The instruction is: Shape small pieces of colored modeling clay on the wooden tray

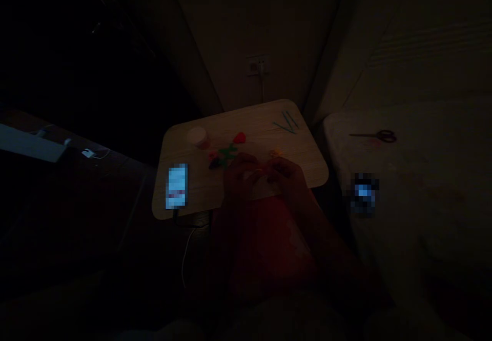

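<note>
Both hands meet over the near edge of a small wooden table. My left hand [239, 173] has its fingers curled in, and my right hand [287, 173] is closed in a pinch opposite it. Between the fingertips shows a small orange-yellow piece [260, 170]; darkness hides its shape and kind. Just past my left hand lies a green branching piece [228, 152], with a red lump [239, 137] behind it. A dark piece [214, 163] and a small pinkish-red piece [212, 155] are to its left. Beyond my right hand sits a little yellow-orange piece [275, 153].
The room is very dark. On the wooden table [255, 118] are a round pale tub [197, 136], a lit phone [177, 186] with a cable, and several thin blue-green sticks [287, 122]. Scissors [380, 135] and a glowing blurred device [363, 193] lie on the pale surface at right.
</note>
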`<state>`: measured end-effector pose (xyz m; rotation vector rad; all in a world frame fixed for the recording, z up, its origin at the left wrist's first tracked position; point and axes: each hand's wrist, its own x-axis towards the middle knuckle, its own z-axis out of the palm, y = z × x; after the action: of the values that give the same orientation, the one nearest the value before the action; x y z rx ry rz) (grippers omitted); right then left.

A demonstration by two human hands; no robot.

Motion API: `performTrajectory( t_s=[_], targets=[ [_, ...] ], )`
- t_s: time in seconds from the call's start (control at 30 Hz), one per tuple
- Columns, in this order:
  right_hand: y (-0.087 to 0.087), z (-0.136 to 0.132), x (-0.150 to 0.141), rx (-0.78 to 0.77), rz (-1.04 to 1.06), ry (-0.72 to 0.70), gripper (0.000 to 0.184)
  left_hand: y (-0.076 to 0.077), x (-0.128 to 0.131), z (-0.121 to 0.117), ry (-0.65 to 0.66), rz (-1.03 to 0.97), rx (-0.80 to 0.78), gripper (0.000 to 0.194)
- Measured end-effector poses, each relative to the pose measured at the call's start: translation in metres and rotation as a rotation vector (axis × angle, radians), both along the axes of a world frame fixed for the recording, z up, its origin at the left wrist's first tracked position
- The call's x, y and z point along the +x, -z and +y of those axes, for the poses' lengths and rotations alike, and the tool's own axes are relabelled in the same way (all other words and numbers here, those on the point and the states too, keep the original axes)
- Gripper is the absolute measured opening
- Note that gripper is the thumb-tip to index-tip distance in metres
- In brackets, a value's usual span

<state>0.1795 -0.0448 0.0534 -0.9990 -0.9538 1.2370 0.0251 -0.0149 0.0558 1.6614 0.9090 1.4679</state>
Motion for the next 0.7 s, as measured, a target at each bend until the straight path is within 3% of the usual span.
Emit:
performTrajectory(
  t_s=[0.27,0.5,0.7],
  targets=[
    [-0.0034,-0.0007,0.0007,-0.006,-0.022,-0.044,0.030,-0.0030,0.0011,-0.0021,-0.052,0.006,0.026,0.023],
    [-0.0040,-0.0023,0.0021,0.055,-0.104,0.060,0.026,-0.0018,0.0035,-0.0033,-0.002,-0.029,-0.065,0.029],
    [-0.0024,-0.0073,-0.0025,0.214,-0.291,0.164,0.019,0.0012,0.0065,-0.0038,-0.045,-0.010,0.072,0.018]
  ],
)
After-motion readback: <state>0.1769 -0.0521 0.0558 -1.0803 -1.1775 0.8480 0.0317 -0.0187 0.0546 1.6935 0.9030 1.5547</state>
